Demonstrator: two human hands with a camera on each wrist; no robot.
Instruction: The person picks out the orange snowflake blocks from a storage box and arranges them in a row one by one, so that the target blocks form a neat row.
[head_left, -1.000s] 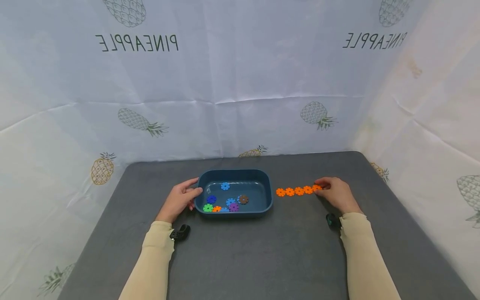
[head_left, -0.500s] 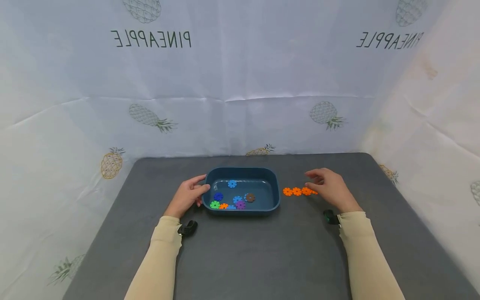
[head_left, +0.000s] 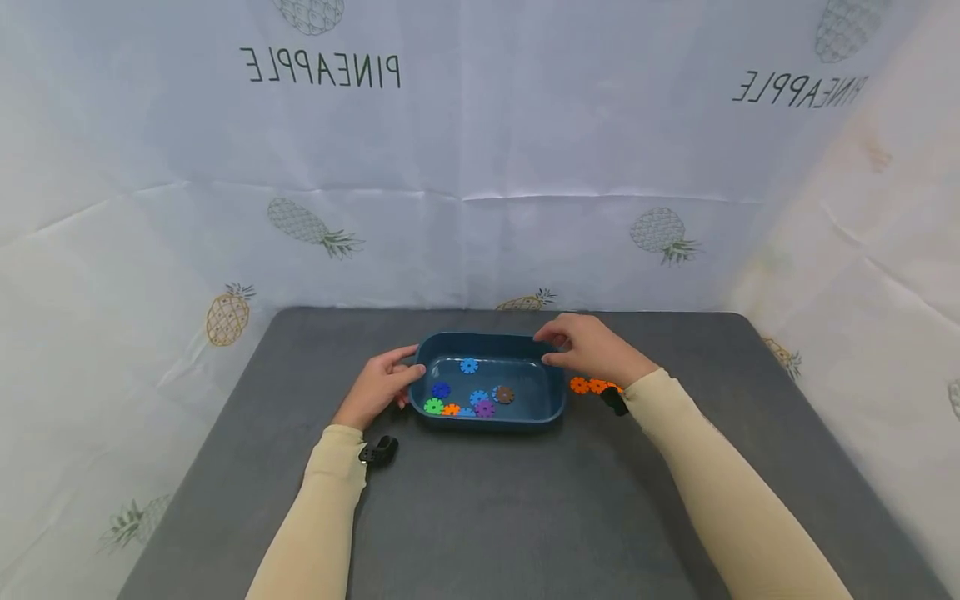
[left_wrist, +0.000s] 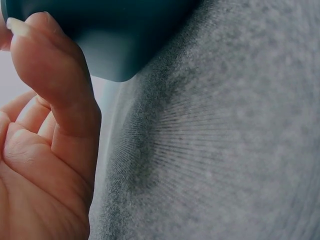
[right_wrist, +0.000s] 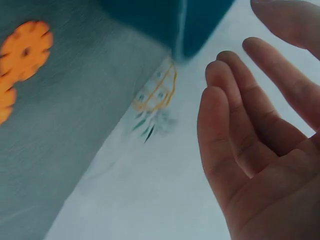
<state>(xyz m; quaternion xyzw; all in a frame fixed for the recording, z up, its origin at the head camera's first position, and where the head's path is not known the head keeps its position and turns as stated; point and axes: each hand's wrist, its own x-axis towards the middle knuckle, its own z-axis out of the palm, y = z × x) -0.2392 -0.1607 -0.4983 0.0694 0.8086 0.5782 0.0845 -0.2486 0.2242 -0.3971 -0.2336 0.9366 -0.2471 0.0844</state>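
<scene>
A dark blue plastic tub (head_left: 517, 424) stands on the table, holding several small notched discs: light blue (head_left: 468, 366), dark blue (head_left: 441, 389), green (head_left: 433, 406), orange (head_left: 451, 410), purple (head_left: 485, 408) and brown (head_left: 506, 395). My left hand (head_left: 378, 388) holds the tub's left end, thumb at the rim and fingers along the outside. Over the tub's right end, my right hand (head_left: 592, 346) hovers with nothing between its parted thumb and fingers. Right of the tub lies a row of orange notched discs (head_left: 579, 385), partly hidden by the right wrist.
The dark grey tabletop (head_left: 487, 508) reaches back to a hanging white cloth (head_left: 465, 250) with pineapple prints. Black bands are on both wrists, the left band (head_left: 379, 451) close above the table.
My right hand has left the far end of the orange row and moved left to the tub. The left hand stays at the tub. The head view has shifted slightly.
</scene>
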